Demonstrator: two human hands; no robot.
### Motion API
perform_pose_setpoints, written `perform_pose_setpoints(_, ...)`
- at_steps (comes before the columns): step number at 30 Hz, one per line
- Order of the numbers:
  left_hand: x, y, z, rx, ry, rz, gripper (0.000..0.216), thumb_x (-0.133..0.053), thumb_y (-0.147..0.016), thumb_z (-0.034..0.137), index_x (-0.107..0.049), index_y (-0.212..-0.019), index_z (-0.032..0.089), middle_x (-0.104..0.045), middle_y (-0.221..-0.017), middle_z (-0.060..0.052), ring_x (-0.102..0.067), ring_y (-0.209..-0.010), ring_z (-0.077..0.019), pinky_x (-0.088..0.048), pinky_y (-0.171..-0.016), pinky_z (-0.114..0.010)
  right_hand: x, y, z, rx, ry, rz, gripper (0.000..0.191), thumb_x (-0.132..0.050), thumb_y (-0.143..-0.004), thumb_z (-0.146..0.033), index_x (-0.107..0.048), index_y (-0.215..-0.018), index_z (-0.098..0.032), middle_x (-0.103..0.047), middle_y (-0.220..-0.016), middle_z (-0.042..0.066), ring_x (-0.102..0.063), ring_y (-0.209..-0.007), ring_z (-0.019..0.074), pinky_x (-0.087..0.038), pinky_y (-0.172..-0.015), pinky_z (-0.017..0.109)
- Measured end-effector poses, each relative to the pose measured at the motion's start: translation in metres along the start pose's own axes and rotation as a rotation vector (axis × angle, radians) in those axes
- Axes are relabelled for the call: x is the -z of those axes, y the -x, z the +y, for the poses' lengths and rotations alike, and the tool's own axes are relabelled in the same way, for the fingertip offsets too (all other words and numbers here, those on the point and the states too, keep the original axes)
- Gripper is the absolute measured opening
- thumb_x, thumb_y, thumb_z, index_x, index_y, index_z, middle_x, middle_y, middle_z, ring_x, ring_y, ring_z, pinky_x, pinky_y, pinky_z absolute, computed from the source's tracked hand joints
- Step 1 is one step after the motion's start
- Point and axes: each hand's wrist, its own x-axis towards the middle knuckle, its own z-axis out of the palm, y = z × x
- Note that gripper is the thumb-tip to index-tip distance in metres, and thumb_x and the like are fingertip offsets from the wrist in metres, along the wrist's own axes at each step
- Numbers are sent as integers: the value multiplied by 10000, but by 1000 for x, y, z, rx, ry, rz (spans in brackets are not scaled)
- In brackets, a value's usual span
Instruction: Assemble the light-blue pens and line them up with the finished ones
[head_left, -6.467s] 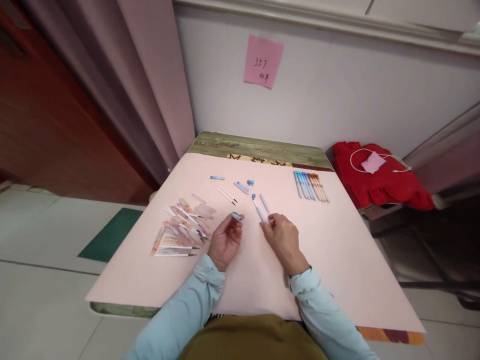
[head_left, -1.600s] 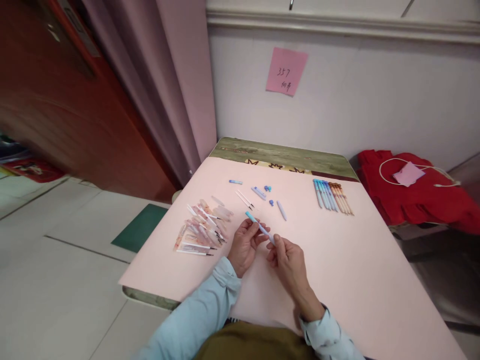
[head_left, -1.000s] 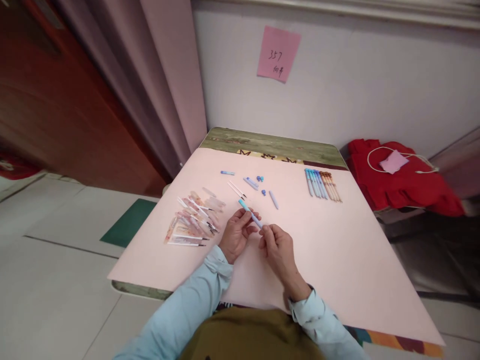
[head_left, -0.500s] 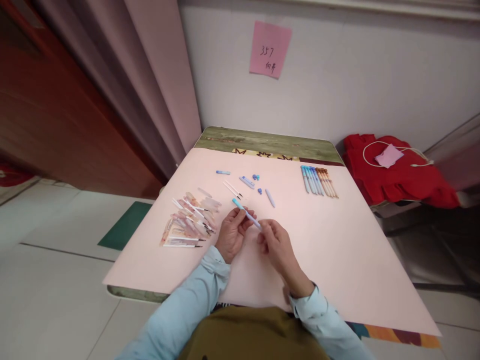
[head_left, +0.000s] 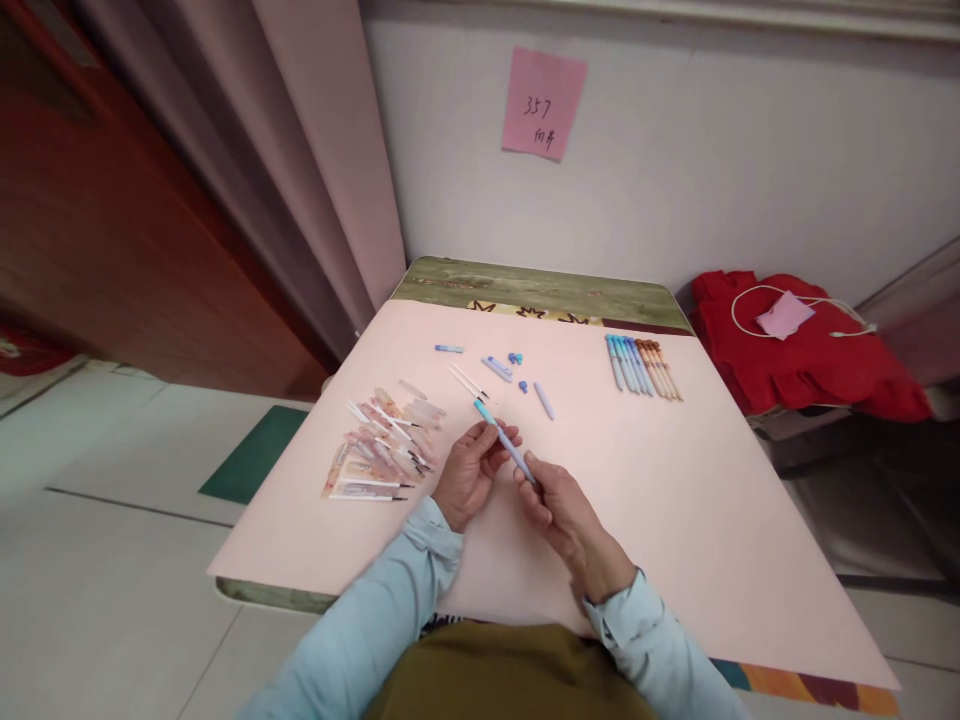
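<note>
A pen (head_left: 510,447) with a turquoise top and a lavender barrel slants between my two hands above the pink table cover. My left hand (head_left: 472,470) pinches its upper part between thumb and fingers. At the lower end, the fingers of my right hand (head_left: 555,500) are closed around the barrel, covering the tip. Just beyond the pen lie thin white refills (head_left: 469,381) with dark tips. Farther back are lavender barrel pieces (head_left: 496,368), small blue caps (head_left: 515,358), a single lavender barrel (head_left: 544,401) and a short blue piece (head_left: 448,349).
Left of my hands is a heap of clear and pinkish pen parts with white refills (head_left: 382,450). A row of assembled blue and brown pens (head_left: 643,367) lies at the back right. Beyond the right table edge is a red cloth (head_left: 810,370) with a white cable.
My right hand has shifted its grip on the pen's lower end, and more of the lavender barrel shows between the hands. My left hand keeps its hold.
</note>
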Motion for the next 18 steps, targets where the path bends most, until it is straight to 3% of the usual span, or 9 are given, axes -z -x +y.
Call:
perform_pose_setpoints(2, 0, 0, -1, -7, 9, 6, 130, -731, -783, 184, -669, -867, 107, -721, -824, -74, -695, -747, -125, -545, -577, -127, 0, 0, -2, -93, -72, -56, 426, -601, -783, -594, -562, -744, -172, -369, -407, -104, -189, -312, 37, -132, -324, 184)
perform_pose_setpoints(4, 0, 1, -2, -27, 10, 7, 133, -738, -777, 189, -669, -859, 110, -716, -811, -66, -688, -723, -116, -547, -576, -129, -2, 1, -3, -59, -27, -48, 437, -575, -801, -602, -574, -765, -166, -388, -419, -96, -207, -313, 39, -144, -327, 184)
perform_pose_setpoints(7, 0, 1, -3, -66, -1, 5, 157, -752, -765, 203, -670, -861, 109, -713, -807, -64, -690, -725, -122, -565, -598, -147, -4, 5, 0, 198, 245, 94, 421, -550, -833, -589, -588, -859, -171, -512, -493, -54, -376, -348, 76, -265, -359, 197)
perform_pose_setpoints(10, 1, 1, -4, -94, -1, 17, 175, -765, -752, 201, -669, -863, 105, -711, -814, -65, -694, -747, -128, -571, -614, -148, -5, 9, 6, 457, 599, 238, 289, -622, -825, -468, -557, -923, -204, -623, -638, -22, -539, -483, 121, -402, -481, 224)
perform_pose_setpoints(13, 2, 0, -4, -91, 7, 12, 182, -765, -752, 198, -669, -874, 104, -712, -818, -69, -695, -752, -129, -570, -614, -145, -4, 12, 9, 593, 793, 322, 195, -563, -877, -407, -561, -889, -213, -666, -715, 9, -593, -561, 139, -431, -552, 239)
perform_pose_setpoints(16, 2, 1, -4, -79, 13, -11, 174, -756, -762, 198, -670, -879, 103, -715, -827, -73, -695, -766, -130, -572, -628, -149, -3, 12, 8, 595, 768, 328, 256, -513, -908, -453, -589, -864, -212, -669, -687, 16, -596, -521, 136, -443, -542, 240)
perform_pose_setpoints(18, 2, 1, -3, -63, 4, -30, 169, -748, -773, 206, -670, -880, 101, -718, -837, -81, -695, -771, -135, -571, -621, -151, -4, 10, 7, 504, 634, 278, 347, -488, -908, -518, -591, -800, -205, -647, -616, 10, -561, -443, 123, -433, -485, 235)
